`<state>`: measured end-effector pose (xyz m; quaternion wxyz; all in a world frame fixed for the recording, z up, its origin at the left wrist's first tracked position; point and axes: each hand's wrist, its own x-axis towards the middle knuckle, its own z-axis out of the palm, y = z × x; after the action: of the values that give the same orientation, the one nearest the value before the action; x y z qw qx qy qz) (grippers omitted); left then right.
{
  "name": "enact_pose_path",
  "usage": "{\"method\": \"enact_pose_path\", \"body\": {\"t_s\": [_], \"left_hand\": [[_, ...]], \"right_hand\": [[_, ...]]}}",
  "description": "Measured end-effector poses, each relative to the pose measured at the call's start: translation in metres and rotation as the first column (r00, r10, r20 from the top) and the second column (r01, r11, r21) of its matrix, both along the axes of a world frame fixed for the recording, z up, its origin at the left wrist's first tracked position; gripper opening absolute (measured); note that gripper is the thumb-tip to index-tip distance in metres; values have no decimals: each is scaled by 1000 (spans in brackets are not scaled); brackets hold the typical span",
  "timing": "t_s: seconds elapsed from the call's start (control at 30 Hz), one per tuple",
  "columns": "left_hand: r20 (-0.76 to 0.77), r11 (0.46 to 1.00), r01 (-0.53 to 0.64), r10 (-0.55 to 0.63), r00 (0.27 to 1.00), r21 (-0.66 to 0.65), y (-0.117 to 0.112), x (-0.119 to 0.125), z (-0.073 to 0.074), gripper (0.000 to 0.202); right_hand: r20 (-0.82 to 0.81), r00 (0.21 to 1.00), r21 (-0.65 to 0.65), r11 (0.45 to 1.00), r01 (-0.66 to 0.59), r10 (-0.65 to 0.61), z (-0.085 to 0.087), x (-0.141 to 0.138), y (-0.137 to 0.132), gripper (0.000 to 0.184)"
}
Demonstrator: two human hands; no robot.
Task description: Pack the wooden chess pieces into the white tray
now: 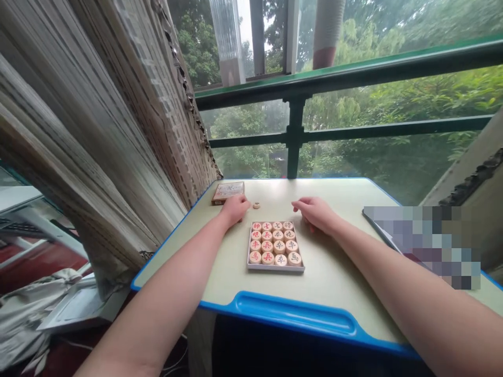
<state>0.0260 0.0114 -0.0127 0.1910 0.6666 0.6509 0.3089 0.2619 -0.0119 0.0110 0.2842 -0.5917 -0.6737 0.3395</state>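
My left hand (236,208) rests on the table with its fingers curled in, and nothing shows in them. Just right of its fingertips lies a single round wooden Chinese chess piece (256,205). My right hand (315,213) hovers or rests at the other side, fingers loosely bent and thumb apart, holding nothing visible. Between my forearms sits a shallow white box tray (275,268) filled with rows of wooden Chinese chess pieces, red characters on the left and dark ones on the right. Beyond my left hand is a flat printed box or lid (230,190), partly covered by the hand.
The pale table (220,285) has a blue edge with a molded pen groove (294,312) at the front. A blurred-out flat item (428,243) lies at the right. Curtains (118,104) hang at the left; a green railing (294,131) and window stand behind.
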Motion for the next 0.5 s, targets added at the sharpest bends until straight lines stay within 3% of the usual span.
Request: {"method": "enact_pose_path", "body": {"t_s": [0.1,0.23,0.33,0.43,0.5], "left_hand": [[13,991,41,-43,999,126,-1,6,0,12],[-76,956,50,-29,997,291,-2,14,3,16],[-133,966,73,-41,990,247,-1,11,2,25],[-164,978,152,-128,978,140,2,4,-1,38],[-157,977,197,-182,971,85,3,1,-2,36]], "right_hand": [[92,992,117,989,-93,82,-2,2,-2,26],[272,946,308,915,-262,180,-6,2,-3,33],[239,958,284,932,-227,161,-7,3,-2,37],[190,973,245,953,-178,133,-7,5,1,36],[190,974,223,961,-164,122,-7,6,2,36]]}}
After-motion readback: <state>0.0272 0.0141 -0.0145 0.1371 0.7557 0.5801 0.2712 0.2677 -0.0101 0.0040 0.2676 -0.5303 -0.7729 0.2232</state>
